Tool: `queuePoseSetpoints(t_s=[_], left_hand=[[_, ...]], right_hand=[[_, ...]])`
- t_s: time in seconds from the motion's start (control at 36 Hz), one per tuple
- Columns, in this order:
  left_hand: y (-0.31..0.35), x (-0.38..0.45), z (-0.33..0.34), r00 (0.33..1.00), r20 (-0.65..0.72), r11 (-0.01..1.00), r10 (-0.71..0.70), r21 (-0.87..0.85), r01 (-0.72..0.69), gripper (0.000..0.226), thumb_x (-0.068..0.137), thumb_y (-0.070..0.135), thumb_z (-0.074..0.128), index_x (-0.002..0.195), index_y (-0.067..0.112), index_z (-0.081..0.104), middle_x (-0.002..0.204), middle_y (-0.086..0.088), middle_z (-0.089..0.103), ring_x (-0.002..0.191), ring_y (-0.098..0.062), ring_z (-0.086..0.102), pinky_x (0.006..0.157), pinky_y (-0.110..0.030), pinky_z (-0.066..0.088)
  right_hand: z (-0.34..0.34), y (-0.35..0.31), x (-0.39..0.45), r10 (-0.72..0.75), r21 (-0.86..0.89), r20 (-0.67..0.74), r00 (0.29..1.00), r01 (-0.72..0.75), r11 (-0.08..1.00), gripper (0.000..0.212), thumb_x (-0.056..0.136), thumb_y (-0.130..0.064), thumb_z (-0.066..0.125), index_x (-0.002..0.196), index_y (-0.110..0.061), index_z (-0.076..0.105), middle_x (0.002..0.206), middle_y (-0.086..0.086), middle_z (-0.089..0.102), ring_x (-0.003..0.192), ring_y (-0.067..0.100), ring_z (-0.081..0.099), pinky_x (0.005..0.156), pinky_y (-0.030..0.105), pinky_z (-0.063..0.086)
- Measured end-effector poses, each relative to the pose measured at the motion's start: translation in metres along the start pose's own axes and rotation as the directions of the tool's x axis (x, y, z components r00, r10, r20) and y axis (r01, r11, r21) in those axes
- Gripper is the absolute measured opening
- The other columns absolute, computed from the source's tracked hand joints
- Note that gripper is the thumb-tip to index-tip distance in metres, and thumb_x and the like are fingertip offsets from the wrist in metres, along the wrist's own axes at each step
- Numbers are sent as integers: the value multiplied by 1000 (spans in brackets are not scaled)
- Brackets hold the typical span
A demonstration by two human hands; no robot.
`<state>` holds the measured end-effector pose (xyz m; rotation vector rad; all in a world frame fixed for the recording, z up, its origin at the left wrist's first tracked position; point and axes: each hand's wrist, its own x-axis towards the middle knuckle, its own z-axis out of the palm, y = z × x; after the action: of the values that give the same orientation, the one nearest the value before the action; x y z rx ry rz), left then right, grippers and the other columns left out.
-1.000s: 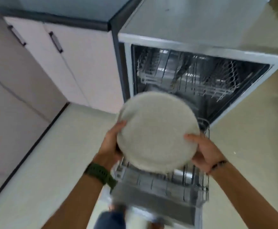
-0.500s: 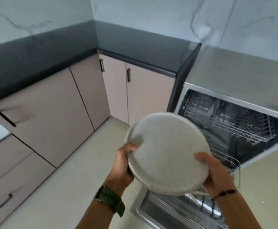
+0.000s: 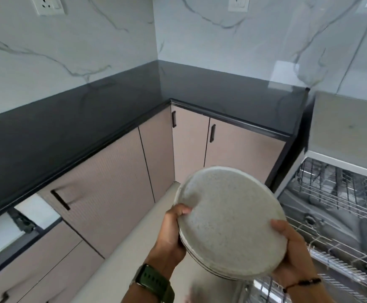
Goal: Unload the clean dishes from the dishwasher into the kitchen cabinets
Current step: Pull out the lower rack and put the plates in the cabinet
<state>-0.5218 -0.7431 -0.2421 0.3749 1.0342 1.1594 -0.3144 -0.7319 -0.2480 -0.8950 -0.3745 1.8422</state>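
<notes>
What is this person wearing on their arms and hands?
Both forearms are bare, with no sleeves or gloves in view. The left hand has a watch at its wrist: a dark olive-green strap with a row of holes and a matching case. The right hand has a thin dark cord bracelet with small beads round its wrist. No rings are visible.

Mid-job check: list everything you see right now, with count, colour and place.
plates: a stack, count unclear, speckled grey-white, held in both hands, centre
dishwasher: one, open, wire racks, right
counter: one, black, L-shaped, left and rear
cabinets: several doors, beige, black handles, under counter
sockets: two, white, on marble wall
watch: one, green, left wrist
bracelet: one, dark, right wrist
left hand: grips plates' left edge
right hand: grips plates' right edge
</notes>
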Motion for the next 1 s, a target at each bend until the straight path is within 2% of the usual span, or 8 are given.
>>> queuePoseSetpoints(t_s=[0.08,0.14,0.17,0.25,0.39,0.64,0.86,1.0], left_hand=[[23,32,-5,1000,-13,1000,25,-5,-25,28,76,18,49,97,7,65,76,-11,68,76,-31,61,67,-36,49],[41,62,-8,999,-14,999,50,4,-50,30,73,19,51,98,8,65,79,-12,67,79,-32,60,69,-38,49],[51,77,-8,998,-17,998,60,11,-60,32,72,19,51,100,8,64,81,-12,67,80,-32,60,70,-38,49],[81,118,-4,997,-9,997,71,21,-71,37,71,19,51,105,10,63,91,-13,66,88,-33,60,74,-41,50],[126,178,6,998,20,997,67,35,-67,38,65,21,52,100,12,64,94,-12,65,90,-33,60,77,-42,50],[191,292,22,995,99,1000,13,-8,-12,32,77,16,47,104,11,62,108,-15,64,104,-35,58,97,-51,42],[250,410,52,974,217,997,-59,-35,68,20,89,10,40,101,11,57,105,-16,63,97,-36,57,83,-49,49],[278,473,79,959,238,988,-156,39,151,19,92,15,43,106,11,55,105,-17,61,95,-34,57,74,-45,49]], right_hand=[[17,-4,33,-22,14,27,999,22,1000,55,50,-21,76,103,-15,62,87,13,74,80,40,66,54,52,56],[27,-7,64,-45,3,-11,999,45,999,21,77,-14,54,95,-15,64,82,10,74,85,38,63,60,52,56],[32,-10,80,-57,20,-11,998,57,998,23,82,-12,46,90,-15,68,79,9,74,83,36,63,64,52,56],[56,-24,118,-44,25,20,999,44,999,16,64,-17,61,67,-18,77,73,7,74,69,31,68,71,51,54],[80,-52,179,-35,30,-62,997,37,999,20,89,-17,42,91,-14,62,72,8,73,82,32,60,70,48,52],[116,-91,286,-52,21,-144,988,55,998,24,88,-20,41,100,-15,61,78,10,73,81,31,62,57,45,58],[145,-129,386,-160,5,-320,934,171,985,19,89,-18,44,99,-14,61,74,8,73,84,31,61,69,40,51],[154,-157,438,-181,9,-406,896,202,979,25,89,-20,45,109,-13,57,100,12,65,89,33,59,71,42,49]])
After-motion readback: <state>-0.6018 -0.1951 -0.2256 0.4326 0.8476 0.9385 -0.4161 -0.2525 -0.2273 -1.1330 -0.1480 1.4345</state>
